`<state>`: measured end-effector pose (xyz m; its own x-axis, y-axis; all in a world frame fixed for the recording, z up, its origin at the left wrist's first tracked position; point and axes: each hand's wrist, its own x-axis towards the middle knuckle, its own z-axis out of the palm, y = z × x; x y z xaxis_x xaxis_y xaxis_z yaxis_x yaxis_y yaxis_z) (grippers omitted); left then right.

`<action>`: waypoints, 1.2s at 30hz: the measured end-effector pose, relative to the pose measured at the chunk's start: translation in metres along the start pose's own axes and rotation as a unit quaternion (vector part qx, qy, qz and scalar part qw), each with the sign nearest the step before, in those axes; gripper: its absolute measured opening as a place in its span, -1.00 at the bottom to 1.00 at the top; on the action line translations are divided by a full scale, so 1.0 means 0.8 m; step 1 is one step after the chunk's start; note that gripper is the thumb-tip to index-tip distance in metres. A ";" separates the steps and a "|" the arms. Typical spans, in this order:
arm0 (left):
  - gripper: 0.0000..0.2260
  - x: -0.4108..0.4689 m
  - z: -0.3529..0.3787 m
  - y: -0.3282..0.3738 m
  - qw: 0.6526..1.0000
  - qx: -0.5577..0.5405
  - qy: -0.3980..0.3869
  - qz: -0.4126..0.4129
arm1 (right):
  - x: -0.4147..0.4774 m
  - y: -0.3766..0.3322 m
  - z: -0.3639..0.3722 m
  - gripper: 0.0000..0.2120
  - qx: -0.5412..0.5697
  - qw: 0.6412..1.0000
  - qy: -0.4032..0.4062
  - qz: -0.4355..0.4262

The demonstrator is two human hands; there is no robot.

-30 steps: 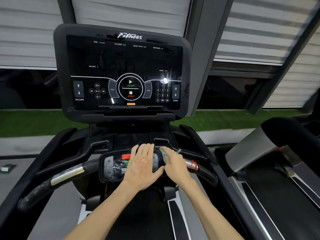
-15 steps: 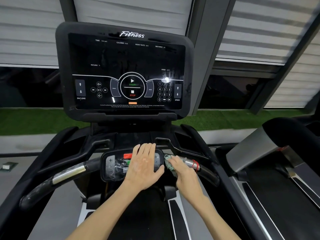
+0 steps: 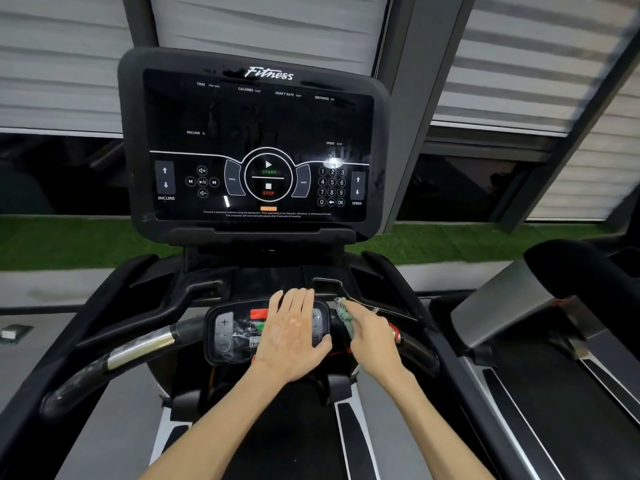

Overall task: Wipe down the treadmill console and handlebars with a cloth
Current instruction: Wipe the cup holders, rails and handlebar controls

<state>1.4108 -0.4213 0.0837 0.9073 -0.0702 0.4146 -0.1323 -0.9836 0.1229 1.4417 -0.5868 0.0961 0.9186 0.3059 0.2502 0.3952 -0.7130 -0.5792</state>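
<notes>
Cloth (image 3: 346,318) looks light, limp; right hand (image 3: 372,336) fingers pinch it bunched, pressing onto the bar (image 3: 417,349) beneath. Left hand (image 3: 294,337) lies flat, fingers straight, on the panel (image 3: 225,336).

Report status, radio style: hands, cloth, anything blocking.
Left hand flat on control panel. Right hand holds cloth against handlebar. No obstruction seen.

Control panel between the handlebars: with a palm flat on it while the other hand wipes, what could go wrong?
1. The left hand lies flat on the control panel, beside its red button; leaning there might press a key.
2. The cloth in the right hand is a small bunch, so bare skin may smear the handlebar rather than clean it.
</notes>
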 end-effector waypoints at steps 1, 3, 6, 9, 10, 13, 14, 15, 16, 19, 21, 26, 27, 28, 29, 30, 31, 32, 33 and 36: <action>-0.30 0.000 0.000 0.000 1.000 -0.002 0.001 0.001 | -0.008 0.000 0.000 -0.53 0.022 1.000 0.006 -0.004; -0.32 -0.001 0.000 0.000 1.000 -0.004 0.006 0.003 | -0.009 0.006 -0.008 -0.56 0.077 0.997 -0.001 0.031; -0.34 -0.001 -0.001 0.000 1.000 -0.007 0.006 0.003 | 0.014 0.014 -0.029 -0.67 0.215 0.968 0.017 0.133; -0.34 -0.001 -0.003 0.001 1.000 -0.008 0.005 0.002 | 0.037 0.011 -0.041 -0.75 0.434 0.869 0.024 0.236; -0.34 -0.001 -0.004 0.001 1.000 -0.009 0.004 0.002 | 0.040 0.011 -0.040 -0.74 0.481 0.840 0.011 0.250; -0.34 -0.001 -0.005 0.000 1.000 -0.014 0.004 0.003 | 0.037 0.000 -0.025 -0.74 0.480 0.836 -0.034 0.262; -0.34 -0.001 -0.006 0.000 1.000 -0.013 0.003 0.003 | 0.035 -0.001 -0.017 -0.76 0.418 0.872 -0.023 0.254; -0.34 -0.001 -0.006 0.000 1.000 -0.011 0.002 0.002 | 0.035 0.001 -0.009 -0.77 0.319 0.918 -0.002 0.237; -0.33 -0.001 -0.006 0.001 1.000 -0.011 0.001 0.002 | 0.036 0.006 -0.003 -0.78 0.192 0.959 0.023 0.209; -0.33 -0.001 -0.004 0.001 1.000 -0.016 0.002 -0.001 | 0.032 0.007 -0.002 -0.70 0.010 0.990 0.085 0.111; -0.33 -0.001 -0.004 0.000 1.000 -0.017 0.003 0.001 | 0.030 0.002 -0.008 -0.72 0.061 0.992 0.083 0.073; -0.34 -0.002 -0.003 0.000 1.000 -0.019 0.012 0.006 | 0.006 -0.001 0.002 -0.53 -0.003 0.997 -0.081 -0.004; -0.34 -0.002 -0.004 0.000 1.000 -0.018 0.011 0.004 | 0.005 0.005 0.008 -0.50 -0.061 0.993 -0.097 -0.022; -0.34 -0.002 -0.004 0.000 1.000 -0.017 0.009 0.003 | 0.007 0.010 0.009 -0.48 -0.121 0.986 -0.105 -0.033; -0.34 -0.002 -0.004 0.000 1.000 -0.017 0.009 0.003 | 0.012 0.014 0.010 -0.48 -0.162 0.980 -0.106 -0.046; -0.34 -0.002 -0.004 0.000 1.000 -0.016 0.009 0.004 | 0.017 0.014 0.010 -0.48 -0.164 0.980 -0.101 -0.056; -0.34 -0.002 -0.004 0.000 1.000 -0.015 0.009 0.004 | 0.020 0.012 0.008 -0.48 -0.140 0.983 -0.099 -0.064; -0.34 -0.002 -0.004 0.000 1.000 -0.016 0.009 0.004 | 0.021 0.009 0.007 -0.48 -0.106 0.987 -0.096 -0.073; -0.34 -0.002 -0.004 0.001 1.000 -0.016 0.009 0.005 | 0.019 0.006 0.006 -0.49 -0.081 0.989 -0.088 -0.090; -0.35 -0.002 -0.004 0.000 1.000 -0.011 0.010 0.006 | 0.003 0.003 0.004 -0.53 -0.060 0.989 -0.050 -0.127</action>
<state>1.4084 -0.4204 0.0860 0.8977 -0.0783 0.4337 -0.1519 -0.9788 0.1377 1.4446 -0.5858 0.0924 0.7874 0.5411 0.2952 0.6160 -0.6734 -0.4088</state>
